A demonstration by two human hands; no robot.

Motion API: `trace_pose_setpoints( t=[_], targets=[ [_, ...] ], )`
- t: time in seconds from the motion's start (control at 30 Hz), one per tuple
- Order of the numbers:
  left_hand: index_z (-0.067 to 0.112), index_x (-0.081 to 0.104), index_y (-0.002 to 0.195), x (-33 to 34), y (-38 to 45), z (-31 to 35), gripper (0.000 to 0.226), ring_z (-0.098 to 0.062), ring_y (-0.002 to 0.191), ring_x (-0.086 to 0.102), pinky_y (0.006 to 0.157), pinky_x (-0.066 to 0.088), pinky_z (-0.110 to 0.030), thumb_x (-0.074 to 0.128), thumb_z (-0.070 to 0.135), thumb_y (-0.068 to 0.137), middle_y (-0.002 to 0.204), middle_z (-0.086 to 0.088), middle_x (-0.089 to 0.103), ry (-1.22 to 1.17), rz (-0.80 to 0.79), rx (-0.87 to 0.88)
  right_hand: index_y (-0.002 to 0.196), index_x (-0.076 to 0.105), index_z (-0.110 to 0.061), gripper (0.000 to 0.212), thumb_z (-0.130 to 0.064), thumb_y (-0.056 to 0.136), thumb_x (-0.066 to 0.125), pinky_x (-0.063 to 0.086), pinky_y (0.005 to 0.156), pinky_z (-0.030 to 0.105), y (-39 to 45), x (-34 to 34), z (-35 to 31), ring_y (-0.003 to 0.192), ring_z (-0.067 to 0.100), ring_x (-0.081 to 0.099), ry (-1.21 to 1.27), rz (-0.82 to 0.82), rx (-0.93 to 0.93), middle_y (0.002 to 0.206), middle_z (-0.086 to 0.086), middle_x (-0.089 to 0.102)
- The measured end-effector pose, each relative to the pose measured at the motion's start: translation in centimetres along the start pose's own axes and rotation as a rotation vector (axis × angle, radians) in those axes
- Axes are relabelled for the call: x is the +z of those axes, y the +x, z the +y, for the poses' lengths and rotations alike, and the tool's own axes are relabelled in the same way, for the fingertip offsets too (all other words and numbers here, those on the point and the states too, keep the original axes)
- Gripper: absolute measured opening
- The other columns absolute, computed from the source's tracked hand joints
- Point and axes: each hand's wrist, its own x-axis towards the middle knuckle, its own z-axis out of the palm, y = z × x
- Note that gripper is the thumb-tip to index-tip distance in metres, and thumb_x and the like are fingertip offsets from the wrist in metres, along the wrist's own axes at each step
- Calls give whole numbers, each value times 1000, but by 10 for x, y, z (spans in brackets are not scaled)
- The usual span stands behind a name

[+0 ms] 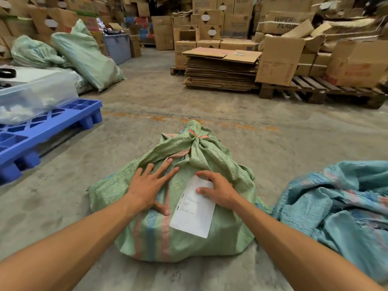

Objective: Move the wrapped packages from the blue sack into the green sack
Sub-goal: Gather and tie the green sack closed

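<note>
Risk sits mostly with the label (194,206), a white sheet lying on the green sack (184,234) that may not be fully stuck down. The left hand (150,185) lies flat on the sack's left shoulder, fingers spread wide and straight, thumb pointing down toward the sack's pink stripe. It holds nothing. The right hand (218,191) rests on the label's upper right corner with fingers bent, thumb pressing the paper; whether it pinches the sheet or only pushes on it cannot be told. If pressure is uneven, the label could wrinkle, lift at its free lower edge or slide off the woven cloth.

The green sack stands on the floor (273,143) between the arms, bulging and tied shut at the neck with a red cord (197,136), so the packages are judged to be inside already; none shows. A loose knot could open if the sack is lifted by the neck. To the right the blue sack (336,204) lies crumpled and slack, just beside the green one, and could snag a foot.

Print on the label is too small and blurred to read. On a carton (287,21) at the back right, "WIPER" is legible, with a second word beneath that seems to begin "BLAD".
</note>
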Motion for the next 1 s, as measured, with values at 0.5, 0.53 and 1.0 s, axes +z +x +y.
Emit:
trace_pose_setpoints(
  t=[0.5,0.53,1.0],
  targets=[
    [39,-6,155,-8,12,-9,67,-25,140,23,103,32,-39,19,64,97,165,9,-6,-89,59,-2,123,52,-27,60,-17,71,80,44,81,50,-16,21,-9,110,27,43,-761,383,-269,124,5,51],
    [38,3,156,-8,12,-5,69,-25,139,25,102,33,-40,11,68,95,164,7,3,-85,107,-18,112,58,-24,49,-15,69,80,41,76,41,-16,22,-6,96,24,47,-796,451,-356,107,1,57],
    [31,44,131,-15,33,51,59,-27,119,38,96,34,-44,50,68,85,134,-5,43,-203,238,-339,153,-15,-6,148,-98,52,40,-16,118,52,-42,26,2,145,32,-28,-860,-137,-84,158,18,-26]
  ],
)
